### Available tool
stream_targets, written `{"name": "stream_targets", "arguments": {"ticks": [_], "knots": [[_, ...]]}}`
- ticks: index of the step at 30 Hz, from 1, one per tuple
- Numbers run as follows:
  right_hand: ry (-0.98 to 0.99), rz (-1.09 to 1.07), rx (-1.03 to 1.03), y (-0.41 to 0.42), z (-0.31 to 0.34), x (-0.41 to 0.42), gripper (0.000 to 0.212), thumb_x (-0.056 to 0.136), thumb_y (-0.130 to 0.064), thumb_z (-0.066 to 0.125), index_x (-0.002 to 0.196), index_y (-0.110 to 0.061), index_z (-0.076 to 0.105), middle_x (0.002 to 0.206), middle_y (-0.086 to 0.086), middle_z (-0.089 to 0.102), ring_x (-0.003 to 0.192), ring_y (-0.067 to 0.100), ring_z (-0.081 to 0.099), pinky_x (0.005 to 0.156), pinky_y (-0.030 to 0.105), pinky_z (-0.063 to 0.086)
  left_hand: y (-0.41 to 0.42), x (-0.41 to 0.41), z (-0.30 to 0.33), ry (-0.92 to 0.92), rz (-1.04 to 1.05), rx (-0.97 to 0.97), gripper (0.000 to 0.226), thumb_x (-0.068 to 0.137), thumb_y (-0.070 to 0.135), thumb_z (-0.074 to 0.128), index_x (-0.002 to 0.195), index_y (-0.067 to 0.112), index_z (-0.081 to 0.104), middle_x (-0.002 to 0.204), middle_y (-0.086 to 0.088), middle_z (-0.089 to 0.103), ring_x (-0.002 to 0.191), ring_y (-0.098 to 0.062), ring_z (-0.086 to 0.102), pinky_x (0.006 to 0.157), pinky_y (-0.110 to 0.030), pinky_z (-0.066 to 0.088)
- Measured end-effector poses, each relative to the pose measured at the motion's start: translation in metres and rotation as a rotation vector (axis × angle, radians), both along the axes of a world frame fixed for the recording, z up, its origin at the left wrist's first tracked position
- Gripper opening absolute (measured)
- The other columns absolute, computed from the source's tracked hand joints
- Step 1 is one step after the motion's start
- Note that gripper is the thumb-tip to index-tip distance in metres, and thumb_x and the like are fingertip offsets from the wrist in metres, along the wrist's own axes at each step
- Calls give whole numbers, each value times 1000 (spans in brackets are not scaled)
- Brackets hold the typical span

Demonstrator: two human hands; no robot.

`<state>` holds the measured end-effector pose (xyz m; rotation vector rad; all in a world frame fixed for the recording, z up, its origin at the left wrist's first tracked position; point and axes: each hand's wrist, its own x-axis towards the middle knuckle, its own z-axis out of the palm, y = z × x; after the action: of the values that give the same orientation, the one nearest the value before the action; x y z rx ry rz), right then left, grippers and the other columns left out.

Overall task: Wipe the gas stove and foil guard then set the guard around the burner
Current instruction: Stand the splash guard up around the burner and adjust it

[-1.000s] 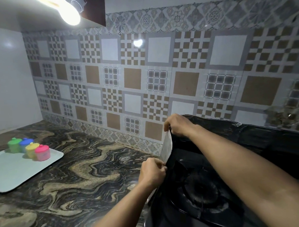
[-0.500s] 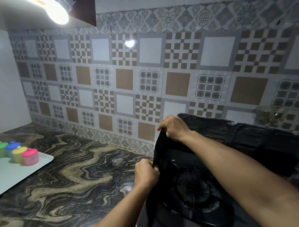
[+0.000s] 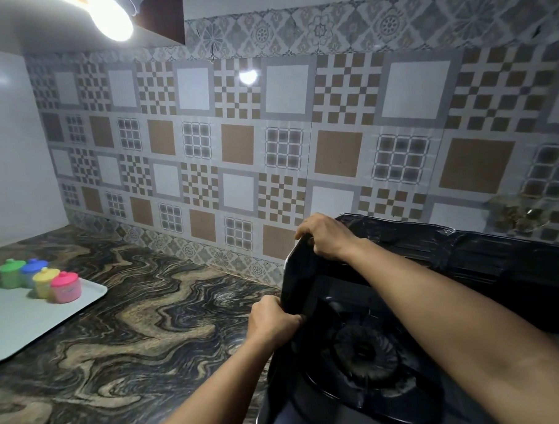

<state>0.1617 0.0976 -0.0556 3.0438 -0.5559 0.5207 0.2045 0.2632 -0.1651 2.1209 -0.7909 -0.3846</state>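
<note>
foil guard — upright along stove rear and left edges | left hand, right hand — both pinch left panel | advice: seat panel square, clear of burner

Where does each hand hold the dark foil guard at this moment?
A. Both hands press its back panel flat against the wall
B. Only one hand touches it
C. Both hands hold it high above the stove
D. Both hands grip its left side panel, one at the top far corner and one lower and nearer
D: the right hand grips the top of the foil guard at its left panel, and the left hand pinches the nearer edge of that panel beside the burner.
</note>
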Motion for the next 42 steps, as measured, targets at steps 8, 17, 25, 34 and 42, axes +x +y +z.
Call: {"name": "stream_targets", "arguments": {"ticks": [8, 17, 25, 34, 42], "knots": [[-25, -87, -24, -6, 1, -7, 42, 83, 12, 50, 107, -17, 69, 111, 7, 64, 101, 26, 61, 84, 38, 51, 2, 2, -6, -7, -29, 38, 28, 78, 19, 63, 53, 12, 52, 60, -8, 56, 73, -30, 63, 57, -30, 39], [30, -152, -150, -6, 3, -14, 37, 83, 10, 46, 101, -16, 65, 102, 8, 64, 94, 28, 60, 72, 33, 44, -1, 0, -11, -45, -89, 40, 31, 85, 15, 57, 55, 9, 52, 57, -5, 50, 81, -34, 61, 59, -28, 33], [64, -130, -89, -4, 1, -16, 61, 81, 13, 49, 131, -21, 56, 130, 13, 59, 119, 33, 56, 97, 45, 48, 3, 0, -11, -26, -67, 41, 27, 73, 32, 75, 63, 17, 55, 66, -1, 59, 72, -20, 58, 59, -26, 37], [32, -139, -24, 12, 8, -19, 61, 82, 12, 48, 134, -20, 54, 129, 12, 61, 120, 32, 56, 98, 47, 47, 15, 5, -7, 0, -63, 38, 31, 62, 34, 80, 86, 15, 74, 89, -2, 73, 90, -19, 67, 77, -29, 53], [-1, -162, 23, 34, 6, -35, 59, 80, 6, 49, 129, -25, 57, 126, 8, 63, 116, 30, 58, 94, 43, 50, 31, 13, -12, 43, -38, 35, 54, 64, 29, 83, 112, 12, 67, 110, -7, 71, 108, -22, 64, 89, -31, 51]]}}
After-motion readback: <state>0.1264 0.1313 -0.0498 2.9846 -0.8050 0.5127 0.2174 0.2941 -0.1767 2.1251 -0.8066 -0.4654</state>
